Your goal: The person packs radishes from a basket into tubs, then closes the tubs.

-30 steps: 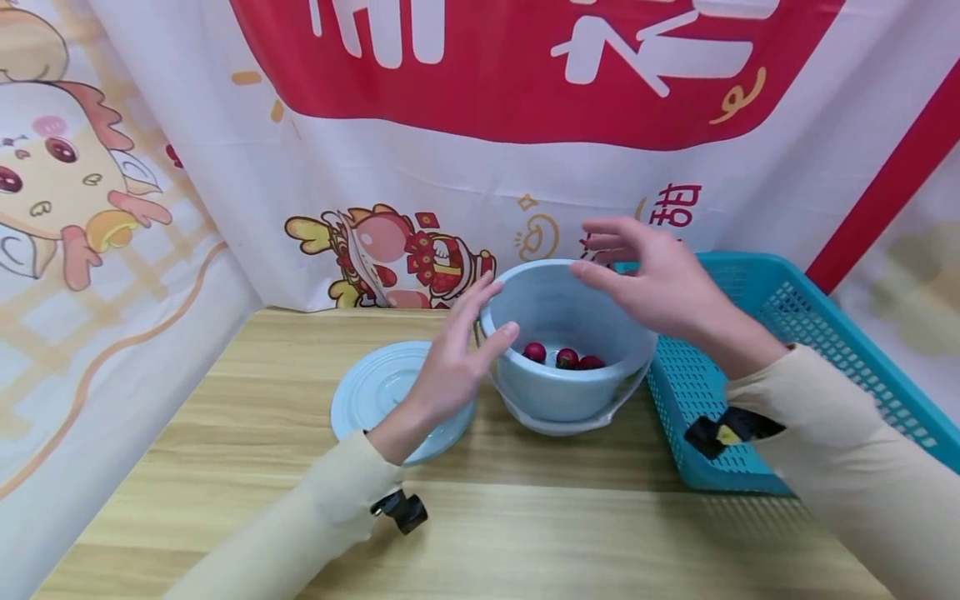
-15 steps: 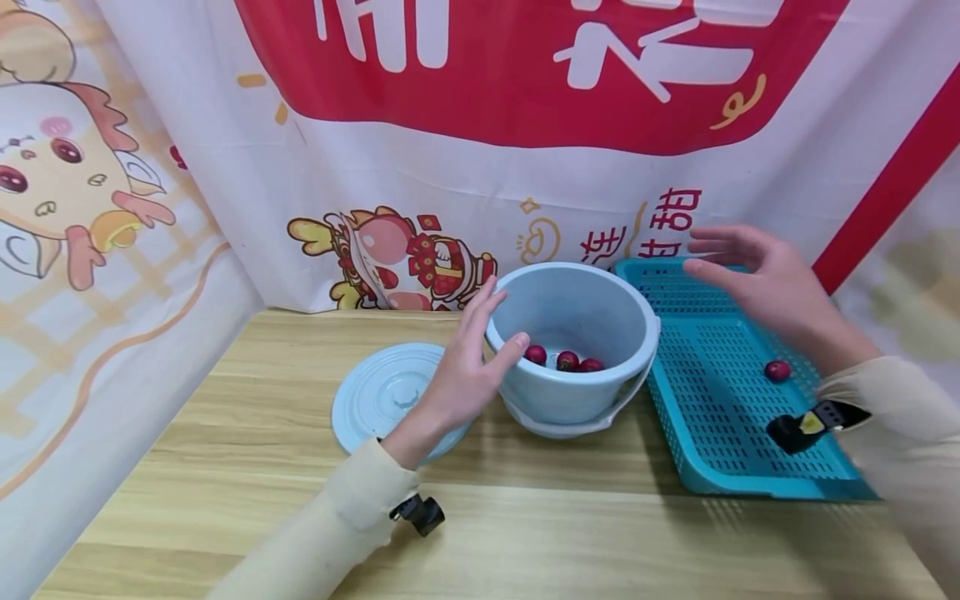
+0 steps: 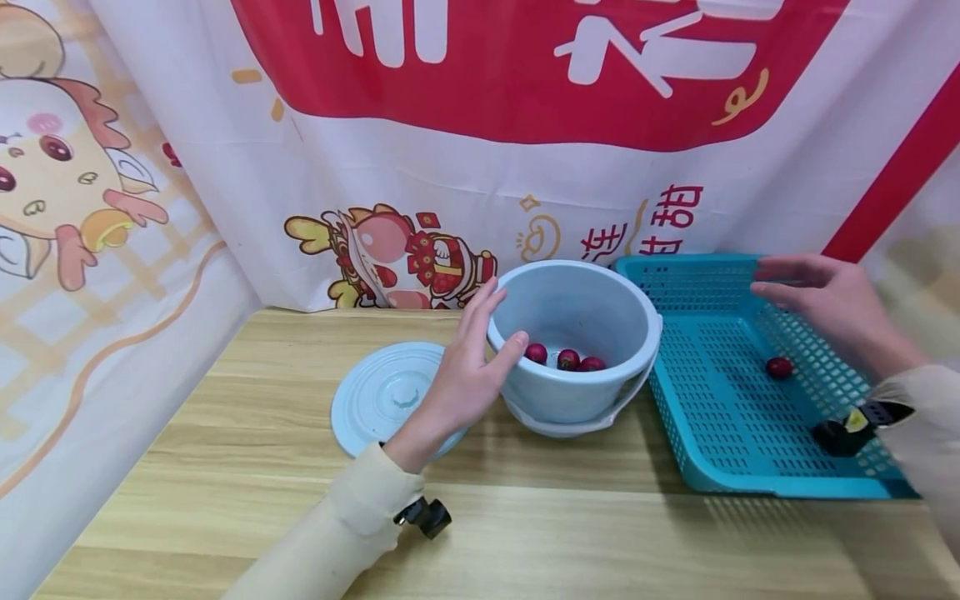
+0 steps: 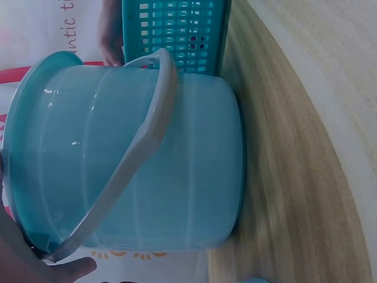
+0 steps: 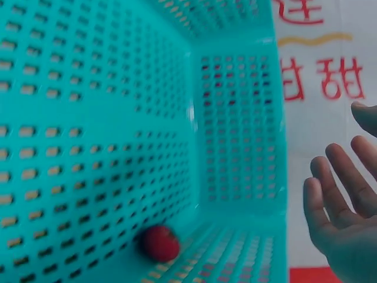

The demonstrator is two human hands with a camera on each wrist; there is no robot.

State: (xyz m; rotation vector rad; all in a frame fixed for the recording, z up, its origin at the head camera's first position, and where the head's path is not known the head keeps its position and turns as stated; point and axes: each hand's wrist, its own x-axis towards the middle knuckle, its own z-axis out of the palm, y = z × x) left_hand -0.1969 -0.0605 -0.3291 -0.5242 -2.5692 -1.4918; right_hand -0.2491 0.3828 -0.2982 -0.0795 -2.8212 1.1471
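A light-blue bucket [image 3: 570, 392] stands upright on the table, its handle hanging down in front. Several small round dark-red fruits [image 3: 567, 360] lie at its bottom. My left hand [image 3: 468, 367] rests at the bucket's left rim with fingers extended; in the left wrist view its thumb [image 4: 76, 269] shows beside the rim. Over the right side of the turquoise basket [image 3: 720, 482] hovers my right hand [image 3: 847, 308], fingers apart and nothing held. One dark-red fruit [image 3: 779, 367] lies inside the basket, also visible in the right wrist view as a blurred red ball [image 5: 160, 243].
The bucket's round light-blue lid [image 3: 375, 400] lies flat on the wooden table [image 3: 225, 467], left of the bucket and partly behind my left hand. The basket stands close to the bucket's right side. A printed cloth [image 3: 420, 167] hangs behind the table.
My right hand has moved right, from above the bucket to above the basket, uncovering the fruit there. The left hand has stayed at the bucket rim with only a slight shift.
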